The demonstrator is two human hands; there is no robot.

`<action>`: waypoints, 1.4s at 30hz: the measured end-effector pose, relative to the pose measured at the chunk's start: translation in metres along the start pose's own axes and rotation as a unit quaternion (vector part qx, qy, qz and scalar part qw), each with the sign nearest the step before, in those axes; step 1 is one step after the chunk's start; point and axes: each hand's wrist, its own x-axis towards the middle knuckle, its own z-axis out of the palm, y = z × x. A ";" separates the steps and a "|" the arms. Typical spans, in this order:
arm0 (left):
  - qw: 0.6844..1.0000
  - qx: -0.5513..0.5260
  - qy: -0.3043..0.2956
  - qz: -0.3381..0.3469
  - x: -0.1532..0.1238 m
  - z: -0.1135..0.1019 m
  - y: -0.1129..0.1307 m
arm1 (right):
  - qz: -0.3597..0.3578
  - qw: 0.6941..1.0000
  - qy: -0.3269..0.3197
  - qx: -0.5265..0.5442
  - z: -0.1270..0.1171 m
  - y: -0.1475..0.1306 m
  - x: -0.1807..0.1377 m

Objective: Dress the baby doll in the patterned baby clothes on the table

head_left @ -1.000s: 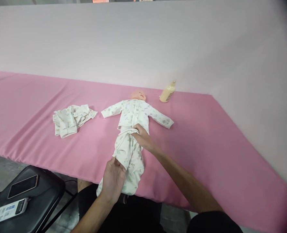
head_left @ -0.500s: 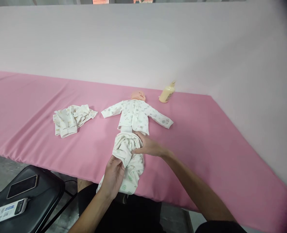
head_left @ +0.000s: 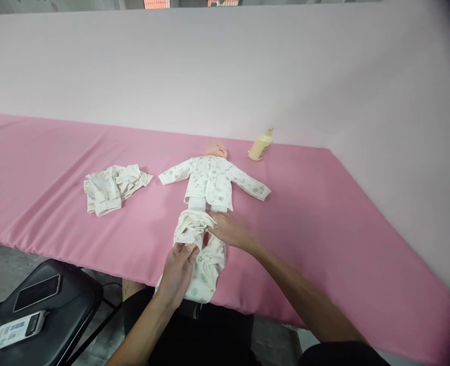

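Note:
A baby doll (head_left: 216,150) lies on its back on the pink table cover, wearing a white printed long-sleeved shirt (head_left: 210,178) with its sleeves spread. Its white upper legs (head_left: 197,204) show below the shirt hem. White printed baby pants (head_left: 190,226) are bunched around the legs, and their lower part (head_left: 204,279) trails to the table's front edge. My left hand (head_left: 179,267) pinches the hem of one pant leg, where a bit of the doll's foot seems to show. With closed fingers, my right hand (head_left: 228,229) grips the pants near the waistband.
Left of the doll lies a crumpled white printed garment (head_left: 114,188). A pale yellow pump bottle (head_left: 261,146) stands at the back against the white padded wall (head_left: 171,71). On a black chair (head_left: 68,300) at lower left rest a phone (head_left: 37,293) and a white device (head_left: 17,330).
My right hand has closed on the pants' upper edge, its fingers having been spread. The fabric there has shifted lower and left, baring more of the doll's second leg. My left hand stays nearly in place.

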 end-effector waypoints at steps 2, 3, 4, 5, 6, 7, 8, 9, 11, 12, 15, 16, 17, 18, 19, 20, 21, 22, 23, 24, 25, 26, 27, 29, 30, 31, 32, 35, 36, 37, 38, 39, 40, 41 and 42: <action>1.000 0.004 -0.011 0.002 0.000 0.003 0.001 | -0.001 0.998 0.015 -0.065 0.004 0.001 0.003; 1.000 0.009 -0.015 0.002 0.001 0.004 0.000 | 0.004 0.995 0.027 -0.092 0.005 0.000 0.005; 1.000 0.014 -0.017 0.000 0.001 0.006 0.000 | 0.011 0.993 0.040 -0.108 0.005 -0.001 0.007; 1.000 0.019 -0.016 0.000 0.003 0.006 -0.001 | 0.018 0.992 0.049 -0.117 0.005 -0.002 0.009; 1.000 0.023 -0.012 0.000 0.004 0.006 -0.002 | 0.022 0.991 0.054 -0.120 0.005 -0.004 0.010; 1.000 0.027 -0.007 0.002 0.006 0.006 -0.004 | 0.023 0.991 0.053 -0.118 0.004 -0.006 0.011; 1.000 0.029 0.000 0.003 0.008 0.005 -0.005 | 0.021 0.993 0.048 -0.109 0.002 -0.007 0.012; 1.000 0.030 0.007 0.003 0.010 0.004 -0.006 | 0.016 0.995 0.040 -0.094 0.000 -0.009 0.012; 0.999 0.033 0.015 -0.002 0.013 0.002 -0.007 | 0.004 0.999 0.019 -0.042 -0.006 -0.011 0.011; 0.999 0.036 0.015 -0.006 0.014 0.001 -0.007 | -0.001 1.000 0.007 -0.009 -0.010 -0.012 0.011; 0.999 0.046 0.003 -0.009 0.015 -0.001 -0.006 | -0.005 0.996 -0.032 0.077 -0.020 -0.013 0.014; 0.999 0.050 0.000 -0.010 0.015 -0.001 -0.006 | -0.003 0.995 -0.042 0.094 -0.022 -0.012 0.017; 0.999 0.053 0.000 -0.010 0.016 -0.001 -0.006 | -0.001 0.994 -0.045 0.103 -0.024 -0.012 0.020; 0.998 0.055 0.001 -0.012 0.016 -0.001 -0.005 | 0.001 0.994 -0.041 0.104 -0.025 -0.012 0.025; 0.998 0.056 0.003 -0.013 0.016 -0.002 -0.005 | 0.002 0.995 -0.030 0.097 -0.026 -0.012 0.031; 0.998 0.056 0.003 -0.014 0.016 -0.002 -0.005 | 0.002 0.996 -0.015 0.085 -0.026 -0.012 0.037; 0.998 0.055 0.002 -0.013 0.016 -0.003 -0.006 | 0.001 0.998 0.002 0.068 -0.025 -0.012 0.043; 0.999 0.053 -0.002 -0.010 0.017 -0.004 -0.006 | -0.001 0.998 0.019 0.052 -0.023 -0.012 0.047; 0.999 0.053 -0.006 -0.008 0.017 -0.006 -0.006 | -0.003 0.999 0.035 0.040 -0.022 -0.013 0.051; 0.998 0.055 -0.010 -0.006 0.018 -0.007 -0.006 | -0.004 0.998 0.049 0.032 -0.020 -0.014 0.053; 0.998 0.059 -0.011 -0.006 0.019 -0.008 -0.006 | -0.003 0.998 0.060 0.027 -0.018 -0.015 0.052; 0.998 0.065 -0.011 -0.008 0.019 -0.010 -0.005 | 0.002 0.998 0.065 0.026 -0.017 -0.016 0.049; 0.997 0.072 -0.010 -0.012 0.020 -0.011 -0.005 | 0.011 0.998 0.064 0.027 -0.016 -0.018 0.044; 0.996 0.089 -0.009 -0.024 0.019 -0.012 -0.003 | 0.037 0.998 0.047 0.031 -0.015 -0.020 0.027; 0.994 0.101 -0.010 -0.029 0.018 -0.013 -0.003 | 0.050 0.998 0.035 0.035 -0.016 -0.020 0.017; 0.992 0.118 -0.012 -0.035 0.015 -0.013 -0.002 | 0.058 0.997 0.026 0.041 -0.017 -0.020 0.006; 0.988 0.146 -0.014 -0.039 0.012 -0.014 -0.001 | 0.062 0.997 0.017 0.050 -0.017 -0.018 -0.005; 0.946 0.321 -0.014 -0.027 -0.002 -0.022 -0.002 | 0.087 0.991 -0.007 0.097 -0.016 -0.010 -0.032; 0.914 0.405 -0.012 -0.002 -0.007 -0.027 -0.003 | 0.096 0.988 -0.019 0.122 -0.014 -0.007 -0.038; 0.871 0.491 -0.012 0.036 -0.012 -0.032 -0.004 | 0.103 0.983 -0.032 0.149 -0.012 -0.004 -0.043; 0.819 0.568 -0.013 0.081 -0.017 -0.038 -0.006 | 0.107 0.978 -0.044 0.173 -0.010 -0.002 -0.046; 0.764 0.632 -0.017 0.126 -0.020 -0.043 -0.008 | 0.109 0.974 -0.052 0.190 -0.008 0.000 -0.048; 0.712 0.682 -0.023 0.164 -0.023 -0.048 -0.010 | 0.111 0.972 -0.057 0.199 -0.006 0.000 -0.049; 0.666 0.719 -0.028 0.195 -0.024 -0.052 -0.011 | 0.112 0.971 -0.058 0.201 -0.006 0.000 -0.049; 0.627 0.747 -0.030 0.218 -0.024 -0.054 -0.013 | 0.112 0.971 -0.057 0.203 -0.006 -0.002 -0.049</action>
